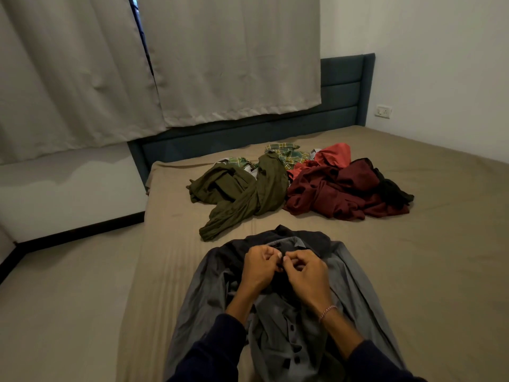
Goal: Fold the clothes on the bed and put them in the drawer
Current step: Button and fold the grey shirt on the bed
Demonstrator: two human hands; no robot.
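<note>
Grey shirt [275,321]: one, thin smooth woven cloth with a dark inner lining, spread open and rumpled on the bed at 6 o'clock; a row of dark round buttons runs down its front.
Left hand [260,267]: fingers [268,253] curled, pinching the shirt's front edge just below the collar.
Right hand [305,271]: fingers curled, pinching the facing edge; the two hands' fingertips touch. A thin pink beaded band circles the wrist.
Sleeves: two, dark navy, at both forearms.
Bed [413,271]: flat tan sheet with fine ribbing, dark blue padded headboard at 12 o'clock.
Clothes heap: at 12 to 1 o'clock from the hands, well apart from the shirt.
Olive garment [242,194]: one, soft, twisted, wrinkled.
Green checked cloth [286,154]: behind it.
Maroon garment [330,197]: crumpled, beside the olive one.
Red cloth [333,155]: smooth.
Black cloth [394,191]: sheer, at the heap's right edge.
Curtains [220,59]: two, pale grey, heavy folds.
</note>
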